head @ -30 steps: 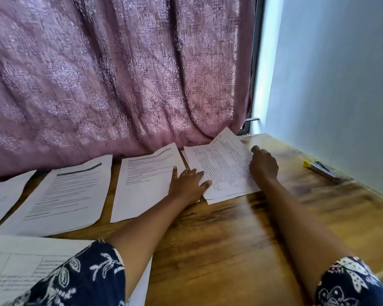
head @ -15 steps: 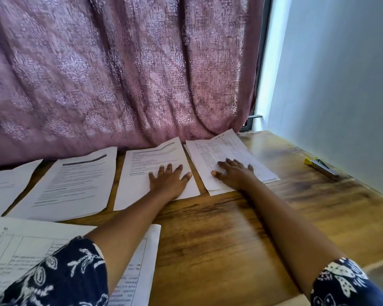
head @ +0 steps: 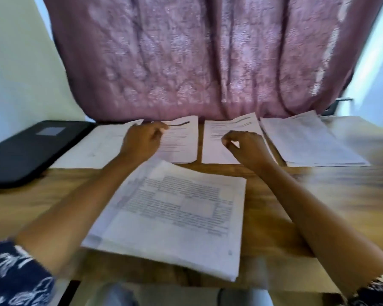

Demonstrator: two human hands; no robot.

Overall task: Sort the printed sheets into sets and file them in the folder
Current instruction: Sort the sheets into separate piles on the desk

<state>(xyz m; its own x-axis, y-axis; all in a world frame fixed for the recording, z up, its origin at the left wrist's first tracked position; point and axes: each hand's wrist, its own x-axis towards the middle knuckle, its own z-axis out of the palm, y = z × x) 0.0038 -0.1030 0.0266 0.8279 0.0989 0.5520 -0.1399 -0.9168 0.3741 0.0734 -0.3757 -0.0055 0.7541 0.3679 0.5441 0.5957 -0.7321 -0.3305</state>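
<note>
Four lots of printed sheets lie in a row along the curtain: a far-left sheet (head: pixel 97 149), a sheet with a black bar (head: pixel 181 142), a third sheet (head: pixel 215 146) and a right stack (head: pixel 310 142). A thicker stack (head: pixel 175 219) lies near me. The black folder (head: pixel 24 149) lies shut at the left. My left hand (head: pixel 142 141) hovers with curled fingers at the black-bar sheet's top left corner; blur hides any pinch. My right hand (head: pixel 245 147) hangs loosely curled over the third sheet and holds nothing.
The wooden table (head: pixel 318 206) runs up to a pink curtain (head: pixel 197 62) at the back. Pale walls stand left and right. The whole view is blurred by motion.
The view has swung left, bringing the folder and the near stack into sight. Both hands have lifted off the right-hand sheets, moved one sheet leftward and curled their fingers.
</note>
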